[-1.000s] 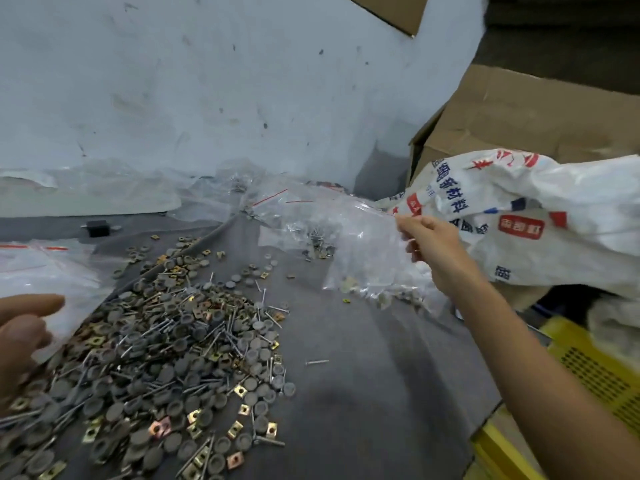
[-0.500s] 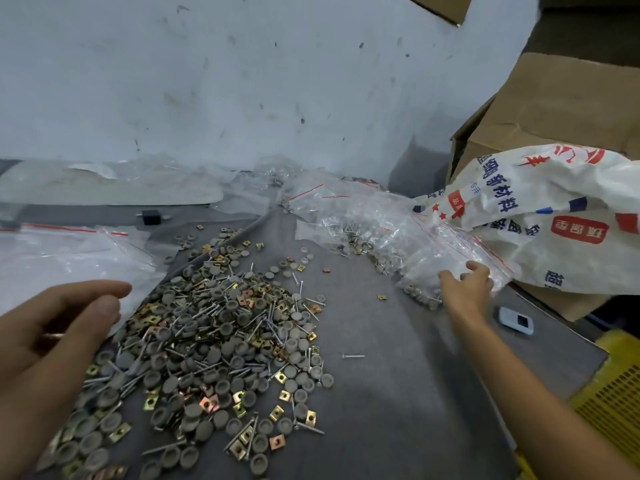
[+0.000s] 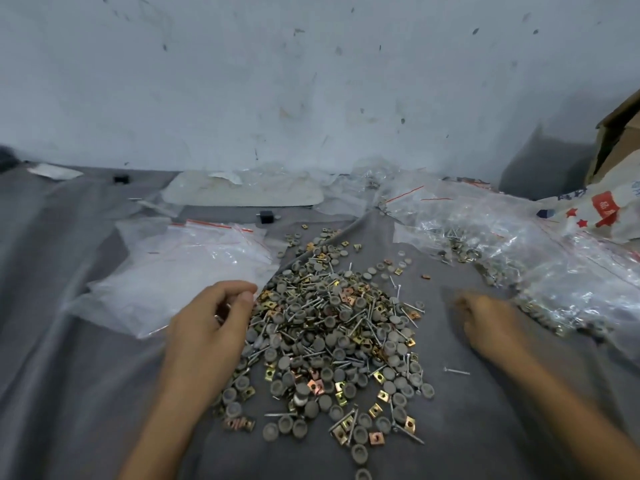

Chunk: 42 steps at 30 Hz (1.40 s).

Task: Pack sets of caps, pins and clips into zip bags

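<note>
A heap of grey round caps, steel pins and brass square clips (image 3: 329, 327) lies on the grey cloth (image 3: 86, 393) in the middle. My left hand (image 3: 211, 327) hovers at the heap's left edge, fingers and thumb curled together, with a glint of metal like a pin between them. My right hand (image 3: 485, 323) is blurred, loosely curled and holds nothing, just right of the heap. A stack of empty zip bags (image 3: 180, 268) with red seal lines lies to the left. Filled zip bags (image 3: 519, 265) are piled on the right.
A printed white sack (image 3: 609, 209) and a cardboard box (image 3: 620, 133) stand at the far right. A small black block (image 3: 266, 216) sits behind the heap. One stray pin (image 3: 456, 371) lies near my right wrist. The stained wall closes the back.
My right hand has let go of the filled bag on the pile at the right and drawn back toward the heap. My left hand has moved in to the heap's left edge.
</note>
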### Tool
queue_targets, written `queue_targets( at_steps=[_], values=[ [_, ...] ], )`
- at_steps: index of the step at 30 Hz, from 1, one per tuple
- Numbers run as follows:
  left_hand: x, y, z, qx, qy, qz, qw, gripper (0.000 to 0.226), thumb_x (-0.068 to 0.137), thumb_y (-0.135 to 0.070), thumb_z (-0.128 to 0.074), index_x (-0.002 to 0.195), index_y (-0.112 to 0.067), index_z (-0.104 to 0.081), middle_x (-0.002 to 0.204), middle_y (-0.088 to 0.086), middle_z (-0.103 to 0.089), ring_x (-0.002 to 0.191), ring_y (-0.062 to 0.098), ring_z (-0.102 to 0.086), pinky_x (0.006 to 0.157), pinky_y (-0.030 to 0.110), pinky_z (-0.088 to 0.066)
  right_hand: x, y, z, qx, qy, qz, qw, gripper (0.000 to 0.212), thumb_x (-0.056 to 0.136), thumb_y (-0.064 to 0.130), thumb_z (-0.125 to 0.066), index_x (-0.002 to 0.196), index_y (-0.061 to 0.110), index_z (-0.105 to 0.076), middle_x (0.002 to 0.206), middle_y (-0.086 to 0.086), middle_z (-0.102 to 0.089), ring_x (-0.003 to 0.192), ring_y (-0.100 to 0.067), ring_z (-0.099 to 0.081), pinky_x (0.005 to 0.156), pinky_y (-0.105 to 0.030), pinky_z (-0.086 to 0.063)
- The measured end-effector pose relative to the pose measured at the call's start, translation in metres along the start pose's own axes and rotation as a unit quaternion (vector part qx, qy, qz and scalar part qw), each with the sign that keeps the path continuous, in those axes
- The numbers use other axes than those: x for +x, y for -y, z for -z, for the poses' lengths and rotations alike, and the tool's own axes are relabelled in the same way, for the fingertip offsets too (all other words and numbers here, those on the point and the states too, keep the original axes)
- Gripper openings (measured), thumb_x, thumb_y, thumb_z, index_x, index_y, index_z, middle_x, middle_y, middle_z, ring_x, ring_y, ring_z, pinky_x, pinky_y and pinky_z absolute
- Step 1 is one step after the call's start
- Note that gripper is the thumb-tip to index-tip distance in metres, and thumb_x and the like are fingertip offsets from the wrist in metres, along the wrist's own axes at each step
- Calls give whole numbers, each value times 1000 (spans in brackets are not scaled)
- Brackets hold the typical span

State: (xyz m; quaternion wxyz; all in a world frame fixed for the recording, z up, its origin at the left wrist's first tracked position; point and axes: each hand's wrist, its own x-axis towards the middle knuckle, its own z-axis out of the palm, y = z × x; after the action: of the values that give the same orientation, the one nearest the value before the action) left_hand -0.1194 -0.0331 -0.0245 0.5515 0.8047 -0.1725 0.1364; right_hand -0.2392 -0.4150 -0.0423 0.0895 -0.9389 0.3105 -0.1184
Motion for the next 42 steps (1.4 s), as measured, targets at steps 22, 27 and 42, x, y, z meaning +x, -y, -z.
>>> queue_targets(
  at_steps=[22,27,42],
  values=[
    [96,58,-9,426,104,76,896,55,93,-53,-57,142,-27,-51,137,0,-61,125,24,-54,105,44,-31,-56,216,8,511,87,212,829,13,100,27,-63,110,31,-72,97,18,-71,92,-2,-67,75,-14,-51],
    [88,44,2,381,11,-24,924,23,103,-31,-52,111,-24,-72,107,-2,-75,105,27,-63,96,42,-31,-65,213,-8,499,89,198,839,13,100,27,-63,104,34,-73,93,10,-72,85,-11,-67,73,-32,-54],
    [14,-11,2,248,137,-251,926,39,90,-9,-70,117,-38,-70,129,-15,-61,126,20,-53,96,45,-35,-64,202,-2,647,203,73,731,27,102,20,-56,86,5,-73,71,-11,-67,62,-21,-64,62,-31,-56]
  ],
)
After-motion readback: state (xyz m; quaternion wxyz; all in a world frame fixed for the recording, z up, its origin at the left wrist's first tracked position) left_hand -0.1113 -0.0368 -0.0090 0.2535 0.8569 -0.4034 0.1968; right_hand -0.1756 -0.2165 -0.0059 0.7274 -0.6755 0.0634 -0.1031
